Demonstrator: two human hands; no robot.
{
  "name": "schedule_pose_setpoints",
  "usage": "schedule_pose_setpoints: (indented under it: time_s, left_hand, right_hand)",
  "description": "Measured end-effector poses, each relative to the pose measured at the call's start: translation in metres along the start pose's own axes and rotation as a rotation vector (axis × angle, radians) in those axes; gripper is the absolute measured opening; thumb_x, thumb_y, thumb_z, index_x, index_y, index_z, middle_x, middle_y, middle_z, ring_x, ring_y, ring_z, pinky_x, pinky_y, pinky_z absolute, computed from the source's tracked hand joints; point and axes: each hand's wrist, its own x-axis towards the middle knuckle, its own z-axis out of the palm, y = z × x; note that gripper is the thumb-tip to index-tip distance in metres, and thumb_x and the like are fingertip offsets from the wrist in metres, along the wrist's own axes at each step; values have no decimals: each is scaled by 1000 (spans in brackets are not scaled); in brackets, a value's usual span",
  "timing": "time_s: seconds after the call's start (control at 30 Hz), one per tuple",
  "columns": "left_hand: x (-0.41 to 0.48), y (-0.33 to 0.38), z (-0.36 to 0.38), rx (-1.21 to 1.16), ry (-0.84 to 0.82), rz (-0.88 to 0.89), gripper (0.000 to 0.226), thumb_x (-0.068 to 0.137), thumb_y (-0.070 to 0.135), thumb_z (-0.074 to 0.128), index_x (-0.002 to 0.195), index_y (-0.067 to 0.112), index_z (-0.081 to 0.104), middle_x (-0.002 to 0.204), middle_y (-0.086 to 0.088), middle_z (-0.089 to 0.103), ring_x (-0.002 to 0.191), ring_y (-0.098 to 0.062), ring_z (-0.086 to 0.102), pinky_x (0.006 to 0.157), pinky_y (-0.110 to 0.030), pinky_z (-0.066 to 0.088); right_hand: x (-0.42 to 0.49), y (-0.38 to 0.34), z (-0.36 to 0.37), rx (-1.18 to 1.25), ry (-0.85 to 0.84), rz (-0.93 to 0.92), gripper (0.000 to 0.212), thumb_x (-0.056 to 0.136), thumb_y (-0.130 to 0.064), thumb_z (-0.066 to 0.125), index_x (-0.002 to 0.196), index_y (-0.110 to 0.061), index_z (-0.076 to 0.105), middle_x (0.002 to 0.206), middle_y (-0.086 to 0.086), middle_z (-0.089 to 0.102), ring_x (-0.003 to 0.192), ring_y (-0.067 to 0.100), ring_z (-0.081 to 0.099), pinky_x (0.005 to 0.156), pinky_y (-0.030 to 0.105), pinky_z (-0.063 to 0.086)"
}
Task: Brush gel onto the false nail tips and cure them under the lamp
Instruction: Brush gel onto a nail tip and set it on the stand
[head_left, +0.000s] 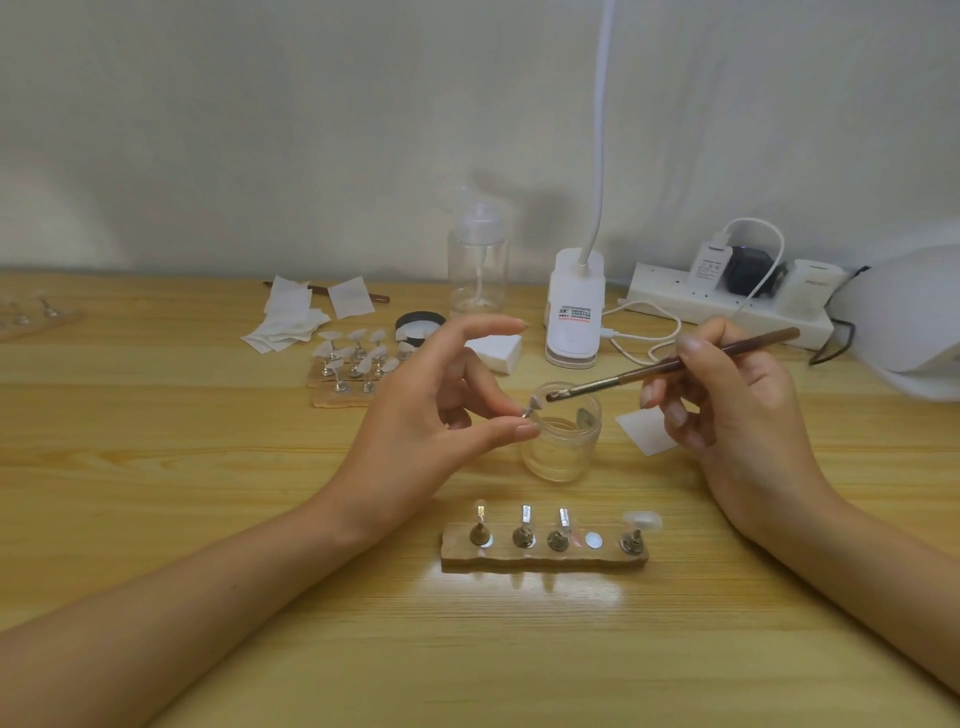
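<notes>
Head view: pinching a nail tip (536, 401) by its metal stem (527, 413) with the left hand (441, 410), just over the rim of an open jar (563, 447) on the table (208, 493). Gripping a brush (670, 364) pen-style in the right hand (737, 410), bristles meeting the tip. Probably feather-light, thin, springy, slick once wet: best held by the stem, never the face. Brush axis: upper right down to lower left, bristles toward the tip

Pale yellow-tan, straight-grained table (208, 519); red-brown brush (670, 366); clear jar (561, 452); tan holder strip (545, 560) with silver stands (523, 535); milky translucent nail tip (642, 519); white desk lamp (574, 312), power strip (675, 297) and wipes (288, 322); black lid (418, 323).
</notes>
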Motion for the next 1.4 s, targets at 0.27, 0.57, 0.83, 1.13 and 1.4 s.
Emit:
schedule_pose_setpoints:
  time_s: [0.27, 0.57, 0.83, 1.13, 1.4]
  left_hand:
    - [0, -1, 0, 4, -1, 21, 62, 77, 17, 84, 131, 30, 57, 76, 6, 67, 82, -17, 72, 68, -52, 51]
    - [0, 0, 0, 9, -3, 26, 61, 76, 21, 83, 131, 30, 57, 76, 4, 67, 82, -16, 72, 69, -51, 52]
    - [-1, -2, -1, 29, 0, 47, 59, 79, 14, 84, 130, 29, 58, 77, 5, 68, 82, -14, 71, 62, -40, 48]
    - [-1, 1, 0, 70, 7, 85, 55, 79, 20, 81, 127, 34, 59, 77, 8, 67, 82, -14, 70, 57, -34, 42]
    - [-1, 1, -1, 113, 11, 115, 54, 81, 18, 83, 128, 32, 59, 78, 7, 68, 81, -16, 69, 58, -31, 40]
  right_hand:
    - [0, 0, 0, -8, -10, -20, 22, 97, -24, 52, 77, -17, 46, 62, 5, 64, 50, 10, 46, 39, 16, 30]
    - [1, 1, -1, 4, -15, -17, 23, 100, -23, 52, 78, -17, 47, 61, 4, 63, 50, 9, 47, 39, 15, 32]
    - [1, 1, -2, -15, -9, -3, 24, 101, -19, 50, 77, -17, 46, 61, 4, 63, 50, 9, 44, 41, 17, 30]
    - [0, 0, -1, -14, 6, -2, 26, 102, -16, 47, 76, -19, 46, 60, 3, 64, 50, 8, 43, 42, 17, 29]
    - [1, 1, 0, -44, 11, 26, 24, 101, -17, 50, 76, -18, 47, 61, 4, 65, 50, 8, 44, 41, 17, 29]
